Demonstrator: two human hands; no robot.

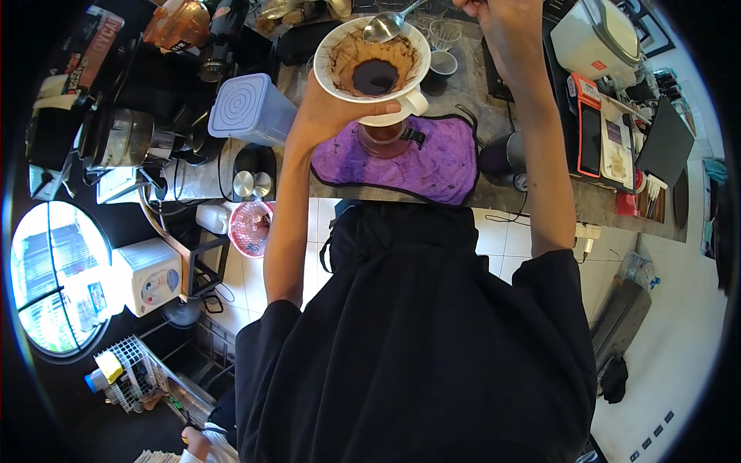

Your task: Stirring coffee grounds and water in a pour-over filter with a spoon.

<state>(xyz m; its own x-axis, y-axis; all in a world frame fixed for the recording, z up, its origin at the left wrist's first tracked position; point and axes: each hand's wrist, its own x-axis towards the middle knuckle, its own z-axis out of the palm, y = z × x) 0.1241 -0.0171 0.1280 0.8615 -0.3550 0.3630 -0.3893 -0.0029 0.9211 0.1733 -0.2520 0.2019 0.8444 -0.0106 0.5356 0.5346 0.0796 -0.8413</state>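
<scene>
My left hand (340, 112) is closed round the side of a white coffee dripper (369, 109), its thumb across the front near the handle. Inside the dripper a paper filter (341, 65) is coated with brown grounds, and dark liquid (375, 77) pools in the middle. Under it stands a glass coffee server (384, 142) with a black handle, reddish-brown inside, on a purple cloth (444, 154). A metal spoon (384, 28) hangs over the filter's far edge. Its handle runs up out of view toward my right hand (494, 15), whose fingers are pinched at the top edge; the grip itself is cut off.
Left of the dripper is a lidded plastic tub (251, 108). Small glasses (444, 34) and a cup (442, 65) stand behind it. A dark metal pitcher (505, 158) sits right of the cloth. Farther right are a white bin (598, 38) and a card terminal (590, 139).
</scene>
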